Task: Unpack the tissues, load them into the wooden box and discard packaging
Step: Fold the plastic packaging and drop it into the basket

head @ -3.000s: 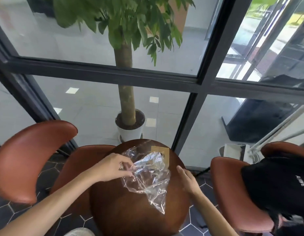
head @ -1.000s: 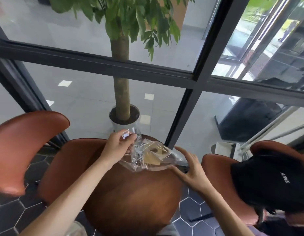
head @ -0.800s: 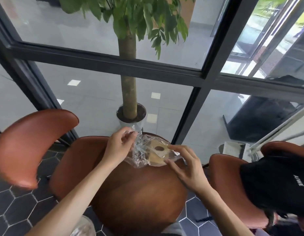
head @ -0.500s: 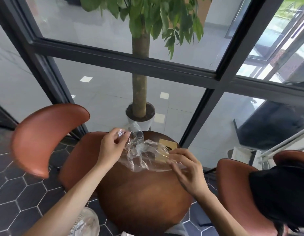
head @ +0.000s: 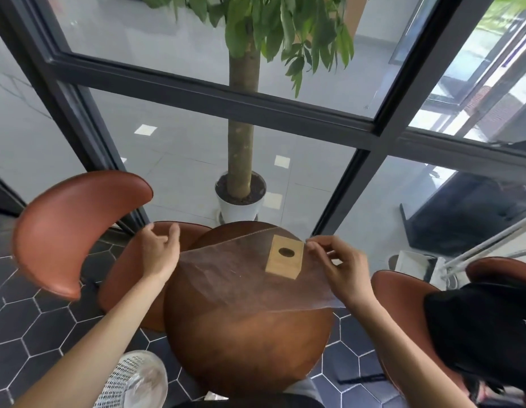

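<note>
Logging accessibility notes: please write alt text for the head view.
A clear plastic wrapper is spread taut over a round wooden table, pinched by the right hand and reaching the left hand, whose grip is hidden. A wooden box with an oval hole shows through it.

Looks like a café or lobby lounge corner, not a home. Shows a small round dark-brown wooden table flanked by curved rust-brown leather chairs, one on the left and one on the right. Stands on dark hexagonal floor tiles with pale grout. Backs onto a floor-to-ceiling glass wall in dark metal frames. Looks out through the glass on a leafy tree in a white round pot and a pale grey tiled hall floor. Has a white mesh wastebasket beside the table.
</note>
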